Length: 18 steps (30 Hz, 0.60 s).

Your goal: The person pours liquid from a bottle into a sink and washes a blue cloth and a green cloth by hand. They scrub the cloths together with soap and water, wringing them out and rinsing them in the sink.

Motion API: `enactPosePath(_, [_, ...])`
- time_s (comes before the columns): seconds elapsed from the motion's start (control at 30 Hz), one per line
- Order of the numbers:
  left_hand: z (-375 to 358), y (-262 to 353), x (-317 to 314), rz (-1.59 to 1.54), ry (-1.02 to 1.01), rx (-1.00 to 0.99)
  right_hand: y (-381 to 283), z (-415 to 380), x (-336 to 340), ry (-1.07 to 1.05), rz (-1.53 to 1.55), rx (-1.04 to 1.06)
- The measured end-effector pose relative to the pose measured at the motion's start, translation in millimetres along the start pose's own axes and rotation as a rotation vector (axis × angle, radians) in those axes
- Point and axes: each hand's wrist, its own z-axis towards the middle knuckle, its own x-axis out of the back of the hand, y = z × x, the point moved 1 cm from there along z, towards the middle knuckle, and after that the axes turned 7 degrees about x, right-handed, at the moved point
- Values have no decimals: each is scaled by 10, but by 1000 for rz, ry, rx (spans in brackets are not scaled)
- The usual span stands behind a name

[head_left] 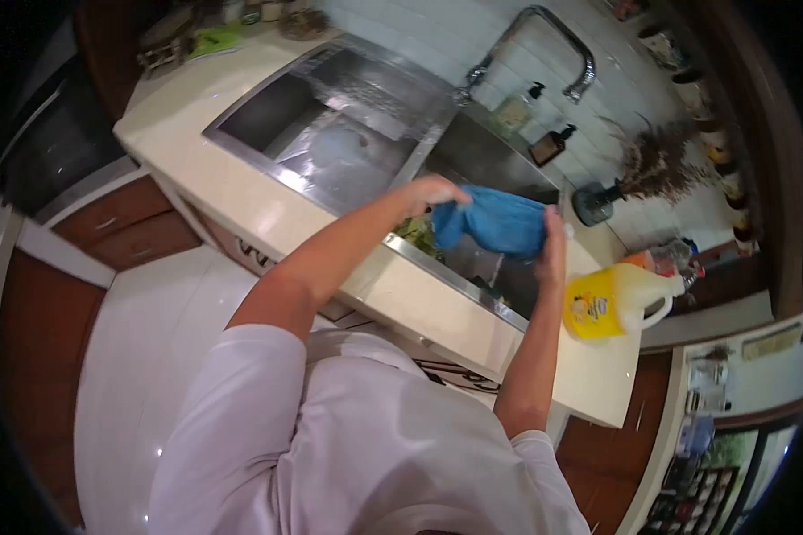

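Observation:
A blue cloth point(501, 223) is stretched between my two hands over the right basin of a double sink point(459, 147). My left hand point(430, 193) is closed on the cloth's left end, where it bunches and hangs down. Its right end is gripped in my right hand point(553, 242), with the thumb up along the edge. Below the cloth, some green leafy bits point(412, 234) lie in the basin, partly hidden by the cloth and my left hand.
The left basin point(339, 143) has a wet, shiny surface. A curved faucet point(544, 27) rises behind the sink. Soap bottles point(516, 111), a vase of dried stems point(598, 201) and a large yellow jug point(611, 299) stand behind and right of it. The pale countertop point(401, 285) edges the sink.

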Motion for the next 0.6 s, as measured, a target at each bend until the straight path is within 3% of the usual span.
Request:
enactPosePath(0.03, [131, -49, 66, -494, -141, -42, -183, -236, -196, 77, -416, 61])
enactPosePath(0.07, [136, -10, 80, -488, -159, -41, -301, -347, -274, -185, -704, 7])
enactPosePath(0.1, [115, 35, 105, -720, -177, -8, -307, -470, -367, -309, -843, 44])
enactPosePath(0.13, [90, 75, 121, -953, -189, 28, -19, -382, -267, -338, -821, 12])
enactPosePath(0.2, [163, 8, 68, -1023, -239, 42, 188, -299, -325, -367, -803, -21])
enactPosePath(0.27, [186, -8, -58, -1128, -234, 59, 86, -319, -831, -154, -582, 179])
enactPosePath(0.3, [230, -50, -109, -1127, -241, 56, 30, -402, -1220, -9, -724, 464])
enactPosePath(0.4, [650, -396, -291, -1253, -681, -258, -499, -716, -2147, -258, -845, 878])
enactPosePath(0.43, [798, -518, -342, -1288, -829, -361, -438, -627, -2126, -249, -855, 875])
enactPosePath(0.5, [973, -631, -428, -1356, -1118, -571, -158, -337, -1903, 79, -769, 810])
enactPosePath(0.53, [784, -278, -478, -1096, -1138, -580, 15, -83, -1537, 181, -768, 680])
enactPosePath(0.57, [720, -197, -548, -1101, -1145, -567, 123, 106, -1203, 287, -763, 550])
enactPosePath(0.6, [702, -145, -606, -1083, -875, -191, 122, 66, -1140, 298, -768, 546])
